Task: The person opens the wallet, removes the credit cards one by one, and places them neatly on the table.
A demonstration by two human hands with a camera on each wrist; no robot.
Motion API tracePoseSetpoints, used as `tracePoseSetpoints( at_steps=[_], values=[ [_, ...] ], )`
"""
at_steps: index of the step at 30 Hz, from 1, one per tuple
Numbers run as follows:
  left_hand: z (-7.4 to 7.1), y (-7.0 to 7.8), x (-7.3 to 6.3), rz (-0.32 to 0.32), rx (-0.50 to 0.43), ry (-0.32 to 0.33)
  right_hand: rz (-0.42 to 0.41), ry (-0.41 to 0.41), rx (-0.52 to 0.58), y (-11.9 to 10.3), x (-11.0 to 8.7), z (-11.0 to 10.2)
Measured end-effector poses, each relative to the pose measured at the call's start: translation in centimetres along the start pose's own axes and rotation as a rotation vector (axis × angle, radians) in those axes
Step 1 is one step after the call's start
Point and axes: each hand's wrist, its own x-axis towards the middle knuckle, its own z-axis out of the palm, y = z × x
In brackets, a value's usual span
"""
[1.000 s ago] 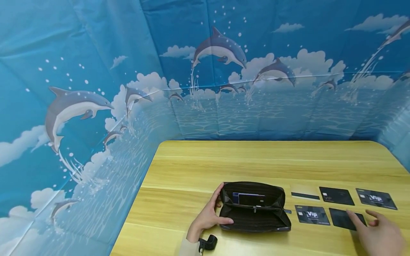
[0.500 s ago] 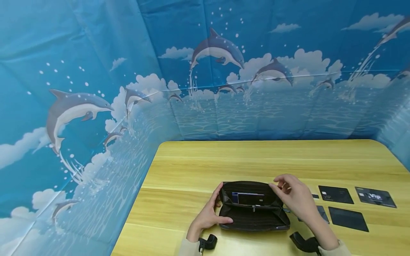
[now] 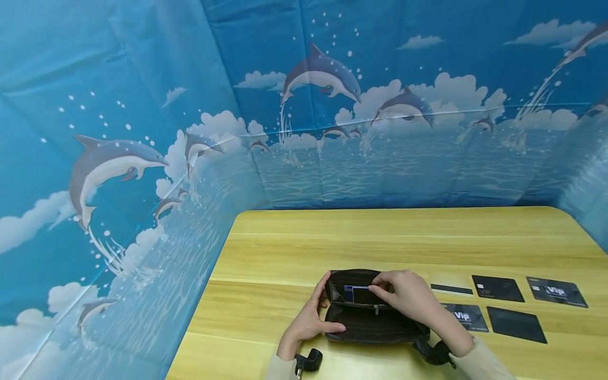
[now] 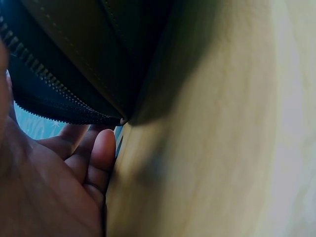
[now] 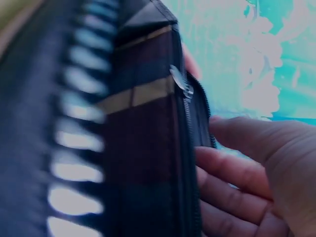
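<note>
An unzipped dark long wallet lies spread on the table, its zipper teeth large in the right wrist view. My left hand grips its left end, thumb on the front flap and fingers behind. Inside, a black card and a blue-edged card stand up from the back section. My right hand reaches over the wallet's right part, thumb and index fingertips right at the black card's upper edge. That card's right end is hidden behind the hand; I cannot tell whether the fingers pinch it.
Right of the wallet lie a black VIP card, a grey Vip card, a plain black card, another Vip card partly covered by my right forearm, and a pale card with a dark stripe. A dolphin-print curtain borders the table.
My right hand has moved left from the plain black card on the table, past the wallet's right end, to the cards inside. My left hand keeps holding the wallet in place.
</note>
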Motion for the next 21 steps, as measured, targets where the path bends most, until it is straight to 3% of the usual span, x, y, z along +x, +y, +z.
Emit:
tracePoseSetpoints(
  at_steps=[9,21],
  values=[
    [-0.1,0.1,0.0,-0.003,0.012,0.008,0.048,-0.042,-0.041,0.5,0.0,0.8],
    [0.0,0.2,0.0,0.008,0.004,0.015,0.105,0.047,-0.069,1.0,-0.2,1.4]
  ],
)
